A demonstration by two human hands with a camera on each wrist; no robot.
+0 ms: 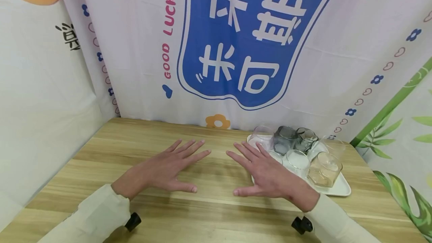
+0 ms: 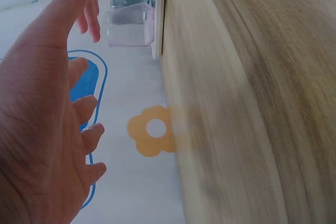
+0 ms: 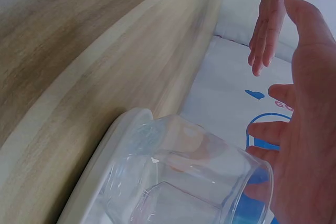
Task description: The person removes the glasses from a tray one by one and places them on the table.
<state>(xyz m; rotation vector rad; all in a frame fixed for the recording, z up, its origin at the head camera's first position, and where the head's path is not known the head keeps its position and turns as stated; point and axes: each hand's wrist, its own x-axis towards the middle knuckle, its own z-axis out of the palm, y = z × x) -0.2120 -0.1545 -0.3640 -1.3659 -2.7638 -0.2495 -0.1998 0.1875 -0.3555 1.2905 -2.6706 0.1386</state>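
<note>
Both hands hover over the wooden table with fingers spread and nothing in them. My left hand (image 1: 165,168) is left of the middle, thumb pointing inward. Opposite it, my right hand (image 1: 270,171) covers part of a white tray (image 1: 342,187) in the head view. Several glass cups stand on the tray: a dark grey cup (image 1: 285,140), a smoky cup (image 1: 306,140), a clear cup (image 1: 297,163), an amber cup (image 1: 324,170) and a pinkish cup (image 1: 263,137). In the right wrist view a clear glass (image 3: 194,171) is close beside the right hand. Some cups are partly hidden by that hand.
The wooden table (image 1: 202,216) meets a printed cloth (image 1: 141,48) hanging at its back. More cloth (image 1: 40,96) hangs along the left side, and cloth with a green bamboo print (image 1: 398,111) hangs on the right. Black wrist devices (image 1: 132,221) sit below both sleeves.
</note>
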